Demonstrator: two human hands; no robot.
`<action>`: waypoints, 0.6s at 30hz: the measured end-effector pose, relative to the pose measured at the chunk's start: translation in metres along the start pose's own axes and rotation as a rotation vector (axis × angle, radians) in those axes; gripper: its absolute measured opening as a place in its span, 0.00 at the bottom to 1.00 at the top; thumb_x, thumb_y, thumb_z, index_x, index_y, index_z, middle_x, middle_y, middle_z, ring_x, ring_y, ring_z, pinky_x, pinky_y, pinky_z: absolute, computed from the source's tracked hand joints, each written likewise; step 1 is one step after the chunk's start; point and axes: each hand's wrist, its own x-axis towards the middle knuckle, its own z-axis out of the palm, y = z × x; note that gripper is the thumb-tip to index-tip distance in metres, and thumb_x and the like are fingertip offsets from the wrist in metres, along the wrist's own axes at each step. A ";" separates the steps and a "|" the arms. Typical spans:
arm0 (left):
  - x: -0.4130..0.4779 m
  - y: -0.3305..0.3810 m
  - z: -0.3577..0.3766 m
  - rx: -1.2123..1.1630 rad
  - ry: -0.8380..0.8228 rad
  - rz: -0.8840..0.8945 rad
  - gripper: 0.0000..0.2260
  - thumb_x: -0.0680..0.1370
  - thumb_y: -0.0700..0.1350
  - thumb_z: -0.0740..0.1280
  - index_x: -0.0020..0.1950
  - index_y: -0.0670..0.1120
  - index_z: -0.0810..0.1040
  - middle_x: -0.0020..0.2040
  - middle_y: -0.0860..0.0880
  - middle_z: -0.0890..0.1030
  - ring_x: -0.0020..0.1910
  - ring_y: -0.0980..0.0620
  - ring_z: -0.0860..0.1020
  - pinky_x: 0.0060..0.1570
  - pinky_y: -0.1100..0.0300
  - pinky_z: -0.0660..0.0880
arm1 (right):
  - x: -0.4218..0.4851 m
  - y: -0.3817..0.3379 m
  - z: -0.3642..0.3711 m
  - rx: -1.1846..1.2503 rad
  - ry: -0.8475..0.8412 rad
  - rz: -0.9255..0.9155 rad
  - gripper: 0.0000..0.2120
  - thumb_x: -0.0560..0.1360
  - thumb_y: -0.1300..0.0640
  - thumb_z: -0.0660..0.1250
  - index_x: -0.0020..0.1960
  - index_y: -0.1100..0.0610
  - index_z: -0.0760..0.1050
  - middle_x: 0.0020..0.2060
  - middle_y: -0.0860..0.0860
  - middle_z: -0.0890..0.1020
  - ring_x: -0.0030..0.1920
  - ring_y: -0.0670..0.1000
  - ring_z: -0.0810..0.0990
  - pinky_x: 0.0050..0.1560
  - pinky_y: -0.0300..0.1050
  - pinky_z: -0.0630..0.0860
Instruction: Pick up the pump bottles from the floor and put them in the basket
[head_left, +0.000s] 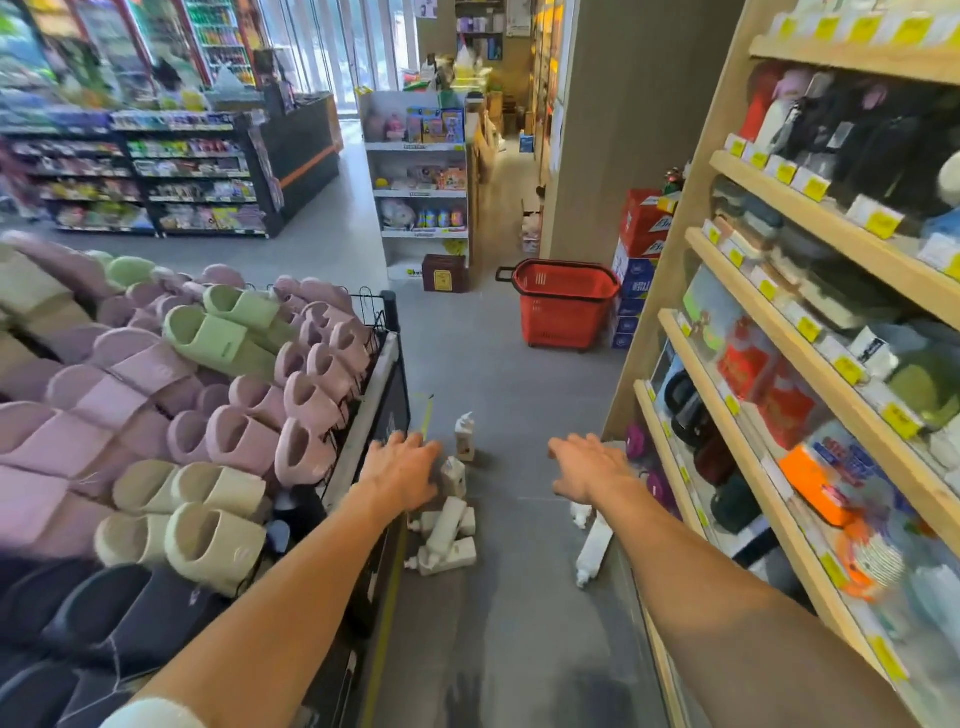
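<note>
White pump bottles (447, 535) lie below the left hand (402, 470) and right hand (589, 467), each grip spread and empty.

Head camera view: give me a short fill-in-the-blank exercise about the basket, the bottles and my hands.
1. The basket is coloured ____.
2. The white pump bottles are on the ____.
3. The left hand and the right hand are stretched forward with fingers spread, each holding ____.
Missing words: red; floor; nothing.
</note>
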 end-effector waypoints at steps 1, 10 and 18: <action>0.009 -0.004 0.000 0.001 -0.010 -0.015 0.25 0.78 0.55 0.65 0.74 0.52 0.66 0.71 0.45 0.68 0.71 0.39 0.66 0.62 0.42 0.69 | 0.013 0.001 0.000 0.000 -0.006 -0.015 0.23 0.78 0.48 0.68 0.71 0.51 0.69 0.68 0.53 0.73 0.70 0.59 0.69 0.63 0.56 0.70; 0.086 -0.034 -0.005 -0.019 -0.034 -0.071 0.27 0.77 0.54 0.67 0.75 0.53 0.65 0.70 0.45 0.70 0.70 0.40 0.67 0.62 0.43 0.70 | 0.103 -0.004 0.002 0.001 -0.091 -0.077 0.22 0.78 0.48 0.67 0.70 0.51 0.69 0.69 0.54 0.73 0.71 0.59 0.69 0.66 0.56 0.67; 0.158 -0.067 -0.007 -0.089 -0.033 -0.061 0.27 0.78 0.54 0.67 0.76 0.54 0.64 0.71 0.46 0.70 0.70 0.41 0.66 0.64 0.43 0.68 | 0.172 -0.024 -0.010 -0.012 -0.121 -0.075 0.22 0.78 0.50 0.67 0.71 0.51 0.69 0.68 0.54 0.73 0.70 0.58 0.69 0.66 0.56 0.68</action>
